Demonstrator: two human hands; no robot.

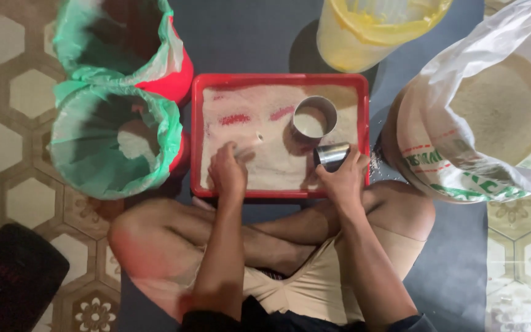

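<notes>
A red tray (280, 80) filled with pale rice lies on the floor in front of my crossed legs. My left hand (227, 172) rests on the rice near the tray's front, fingers closed around a small white stick-like thing (250, 142). My right hand (343, 177) grips a small steel cup (332, 155) at the tray's front right. A round steel measuring tin (314, 117) with rice inside stands upright in the rice just beyond that cup.
Two red buckets lined with green plastic bags (115, 140) (118, 38) stand left of the tray. A yellow plastic jug (373, 27) sits behind it. A large open sack of rice (487, 117) stands on the right. A black object (10, 276) lies bottom left.
</notes>
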